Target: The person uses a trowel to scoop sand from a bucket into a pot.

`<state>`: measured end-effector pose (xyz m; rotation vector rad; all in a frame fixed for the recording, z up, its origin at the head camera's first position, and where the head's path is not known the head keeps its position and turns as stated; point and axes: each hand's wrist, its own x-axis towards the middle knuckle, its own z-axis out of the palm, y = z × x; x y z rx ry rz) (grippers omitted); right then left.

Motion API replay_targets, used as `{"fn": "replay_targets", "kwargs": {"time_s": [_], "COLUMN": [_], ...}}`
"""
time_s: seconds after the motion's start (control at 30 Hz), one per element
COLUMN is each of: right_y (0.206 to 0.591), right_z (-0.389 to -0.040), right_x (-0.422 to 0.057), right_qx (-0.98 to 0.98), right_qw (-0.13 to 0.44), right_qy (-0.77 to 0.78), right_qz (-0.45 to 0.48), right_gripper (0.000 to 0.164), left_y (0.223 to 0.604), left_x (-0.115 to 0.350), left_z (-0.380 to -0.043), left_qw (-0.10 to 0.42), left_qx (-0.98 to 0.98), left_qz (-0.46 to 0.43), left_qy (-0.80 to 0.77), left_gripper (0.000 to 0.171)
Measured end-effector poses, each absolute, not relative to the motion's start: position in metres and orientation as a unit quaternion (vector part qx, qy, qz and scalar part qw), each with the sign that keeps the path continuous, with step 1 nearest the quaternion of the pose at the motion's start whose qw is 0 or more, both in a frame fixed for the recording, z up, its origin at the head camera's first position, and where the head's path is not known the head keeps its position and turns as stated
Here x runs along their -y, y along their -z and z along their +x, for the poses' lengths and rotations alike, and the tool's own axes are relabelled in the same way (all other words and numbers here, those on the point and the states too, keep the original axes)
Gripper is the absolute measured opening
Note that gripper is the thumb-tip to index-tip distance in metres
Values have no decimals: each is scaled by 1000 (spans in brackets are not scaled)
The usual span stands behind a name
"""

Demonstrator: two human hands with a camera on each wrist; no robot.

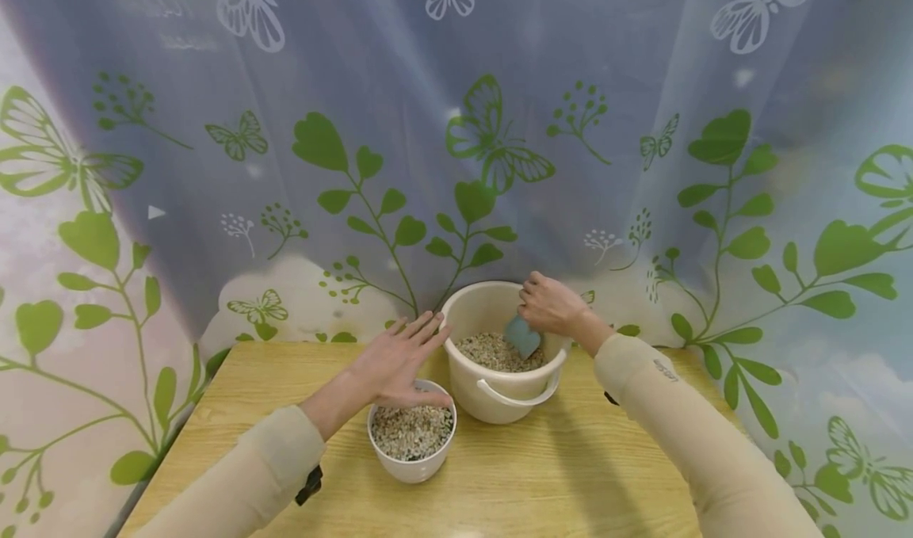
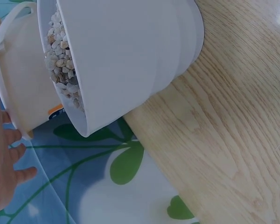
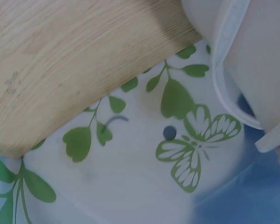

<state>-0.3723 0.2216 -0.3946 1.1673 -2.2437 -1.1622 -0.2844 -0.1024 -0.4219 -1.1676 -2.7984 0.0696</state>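
A blue-grey scoop (image 1: 523, 338) is gripped in my right hand (image 1: 552, 304), its blade down at the gravel (image 1: 492, 352) inside a cream bucket (image 1: 492, 399). Over the far rim of a smaller white pot (image 1: 410, 470) my left hand (image 1: 399, 366) spreads its straight fingers, their tips near the bucket's rim. Small pale and dark stones (image 1: 410, 436) fill much of that pot. The left wrist view shows the pot's side (image 2: 126, 56) and stones (image 2: 61, 58) close up, with my fingers at the left edge. In the right wrist view, the scoop is hidden and the bucket (image 3: 266, 60) fills the upper right.
Both containers stand on a wood-grain table (image 1: 321, 427), the bucket near its back edge. A curtain (image 1: 399, 165) printed with leaves and butterflies hangs right behind. The bucket's handle (image 1: 517, 399) hangs down in front.
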Motion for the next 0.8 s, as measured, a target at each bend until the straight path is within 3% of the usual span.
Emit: {"fn": "replay_targets", "kwargs": {"time_s": [0.37, 0.8], "right_y": [402, 413], "right_z": [-375, -369], "right_x": [-214, -208], "right_qx": [820, 833], "right_qw": [150, 141], "right_qy": [374, 341], "right_qz": [407, 412], "right_gripper": [34, 42], "left_y": [424, 425], "left_x": [103, 102], "left_z": [-284, -284], "left_qw": [50, 53], "left_qx": [922, 922], "left_qz": [-382, -384], "left_qy": [-23, -22], "left_gripper": [115, 115]}}
